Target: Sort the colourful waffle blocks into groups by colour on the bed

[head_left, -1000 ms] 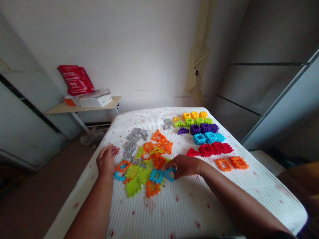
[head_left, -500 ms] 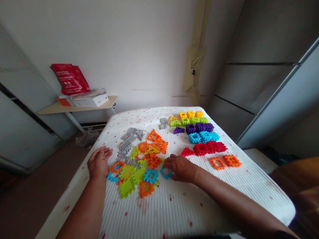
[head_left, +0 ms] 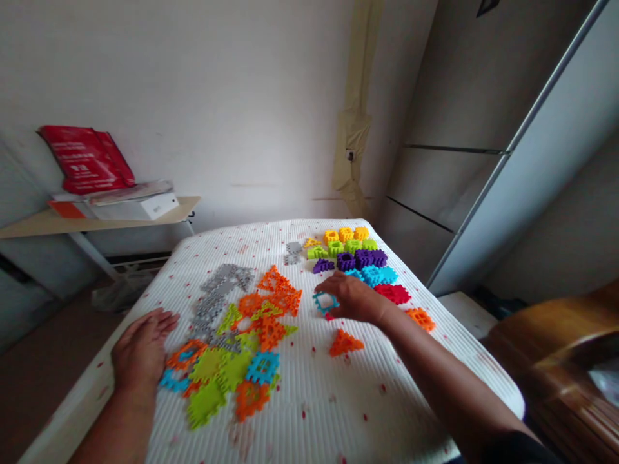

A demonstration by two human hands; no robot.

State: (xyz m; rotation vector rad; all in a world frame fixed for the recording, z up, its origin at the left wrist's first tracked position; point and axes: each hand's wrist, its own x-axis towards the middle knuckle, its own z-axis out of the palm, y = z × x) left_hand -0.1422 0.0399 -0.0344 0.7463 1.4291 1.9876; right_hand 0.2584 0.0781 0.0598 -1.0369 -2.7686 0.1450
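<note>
My right hand [head_left: 355, 298] is raised over the white bed [head_left: 348, 399] and pinches a blue square frame piece [head_left: 324, 301] at its left side. My left hand [head_left: 141, 351] lies flat, fingers stretched out, on the bed's left edge beside a mixed pile of plastic pieces [head_left: 232, 348] in orange, green, blue and grey. Just below my right hand an orange triangle piece [head_left: 344, 342] lies alone. Sorted rows sit beyond: yellow [head_left: 345, 234], green [head_left: 341, 247], purple [head_left: 358, 260], blue [head_left: 377, 275], red [head_left: 395, 293] and orange [head_left: 420, 317].
A wooden shelf [head_left: 97, 222] at the left wall carries a red bag [head_left: 84, 158] and a white box [head_left: 130, 207]. A grey wardrobe [head_left: 507, 161] stands at the right. A brown wooden piece of furniture [head_left: 565, 348] sits at the lower right.
My right hand has lifted the blue frame piece from the pile and carried it up and right, toward the sorted rows. The view has swung right. My left hand stays flat.
</note>
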